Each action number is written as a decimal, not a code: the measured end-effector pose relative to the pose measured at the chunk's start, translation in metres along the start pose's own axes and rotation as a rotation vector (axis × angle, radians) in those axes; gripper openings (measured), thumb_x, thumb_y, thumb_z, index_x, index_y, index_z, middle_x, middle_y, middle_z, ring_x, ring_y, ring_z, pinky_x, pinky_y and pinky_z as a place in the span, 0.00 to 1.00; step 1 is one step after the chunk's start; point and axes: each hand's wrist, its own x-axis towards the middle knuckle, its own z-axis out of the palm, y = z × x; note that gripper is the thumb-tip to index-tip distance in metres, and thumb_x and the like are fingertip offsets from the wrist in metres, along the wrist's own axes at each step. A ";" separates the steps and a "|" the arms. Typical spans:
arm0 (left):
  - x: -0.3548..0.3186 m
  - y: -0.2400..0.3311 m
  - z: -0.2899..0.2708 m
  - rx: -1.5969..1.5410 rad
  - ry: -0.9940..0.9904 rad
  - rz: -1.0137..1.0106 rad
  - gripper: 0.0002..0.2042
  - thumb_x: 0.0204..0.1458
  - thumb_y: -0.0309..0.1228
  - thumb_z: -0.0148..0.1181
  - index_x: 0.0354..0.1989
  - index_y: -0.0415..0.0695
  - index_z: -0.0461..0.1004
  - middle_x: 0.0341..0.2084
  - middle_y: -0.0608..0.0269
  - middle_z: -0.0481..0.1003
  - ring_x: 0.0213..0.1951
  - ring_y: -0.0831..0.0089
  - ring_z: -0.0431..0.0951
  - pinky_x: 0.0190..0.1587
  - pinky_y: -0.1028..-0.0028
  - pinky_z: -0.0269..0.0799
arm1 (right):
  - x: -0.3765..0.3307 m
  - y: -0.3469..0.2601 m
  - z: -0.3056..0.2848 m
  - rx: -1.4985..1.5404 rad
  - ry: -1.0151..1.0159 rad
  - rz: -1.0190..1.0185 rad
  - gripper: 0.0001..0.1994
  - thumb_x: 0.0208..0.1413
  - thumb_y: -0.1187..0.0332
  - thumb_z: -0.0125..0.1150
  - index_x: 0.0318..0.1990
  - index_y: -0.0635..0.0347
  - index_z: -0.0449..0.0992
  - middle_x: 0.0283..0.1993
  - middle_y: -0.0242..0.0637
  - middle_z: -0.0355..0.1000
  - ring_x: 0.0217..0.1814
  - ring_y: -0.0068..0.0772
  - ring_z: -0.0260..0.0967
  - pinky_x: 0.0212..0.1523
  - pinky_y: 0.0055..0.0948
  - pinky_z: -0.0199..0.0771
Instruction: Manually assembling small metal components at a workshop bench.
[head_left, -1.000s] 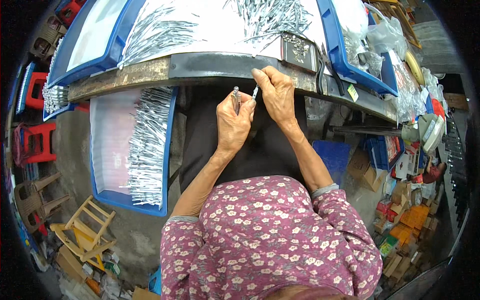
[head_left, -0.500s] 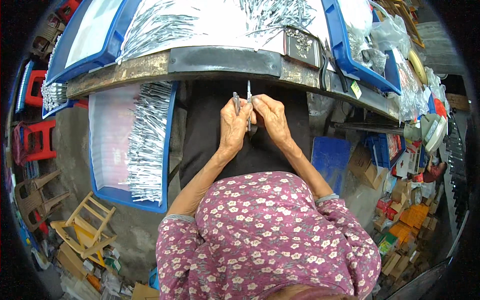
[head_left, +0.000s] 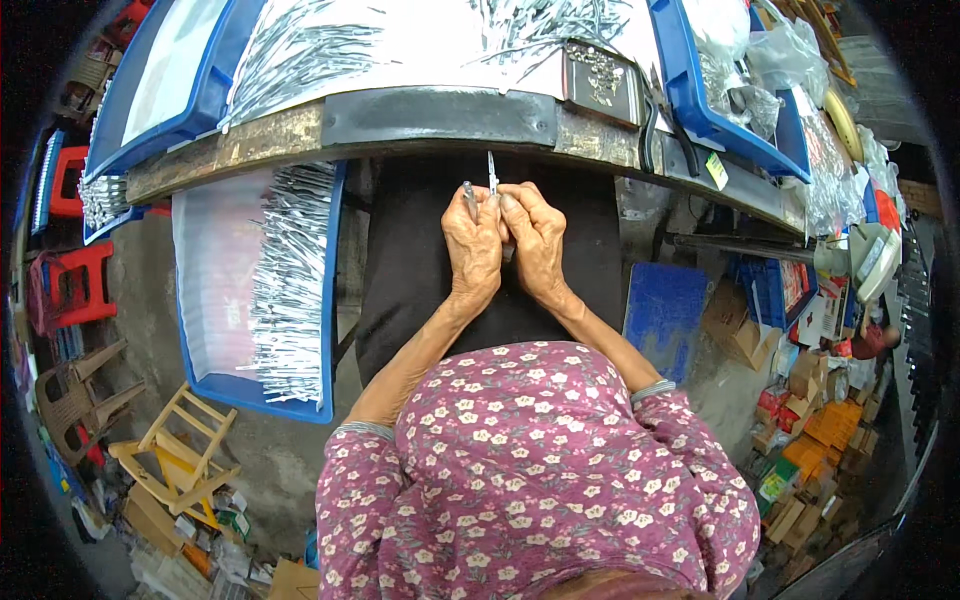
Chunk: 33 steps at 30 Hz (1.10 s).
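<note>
Both hands meet over my dark lap, just short of the workbench edge. My left hand [head_left: 472, 245] is closed, with a slim, pointed silver metal piece [head_left: 492, 172] rising upright between its thumb and fingers. A second, greyer metal piece [head_left: 469, 198] pokes out beside its index finger; its lower part is hidden. My right hand [head_left: 537, 232] is closed too, its thumb and curled fingers pressed against the slim piece from the right. The fingers cover the lower end of that piece.
On the workbench [head_left: 440, 118] lie piles of slim metal pieces [head_left: 310, 50], a dark tray [head_left: 585, 110] of tiny metal parts, and black-handled pliers [head_left: 650, 135]. Blue bins [head_left: 690, 105] flank them. A blue tray [head_left: 328, 350] of metal pieces sits at left, near a wooden stool [head_left: 185, 450].
The slim metal piece no longer shows below my fingers; only its upper end sticks out. My right hand has curled in closer against my left. The view has shifted slightly.
</note>
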 end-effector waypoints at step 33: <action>0.147 0.075 0.058 1.157 0.003 0.563 0.09 0.43 0.30 0.52 0.25 0.34 0.70 0.24 0.41 0.71 0.30 0.47 0.72 0.32 0.58 0.65 | 0.029 -0.056 -0.037 -0.197 -0.217 0.075 0.07 0.52 0.71 0.52 0.35 0.66 0.73 0.20 0.22 0.59 0.18 0.10 0.51 0.19 0.13 0.50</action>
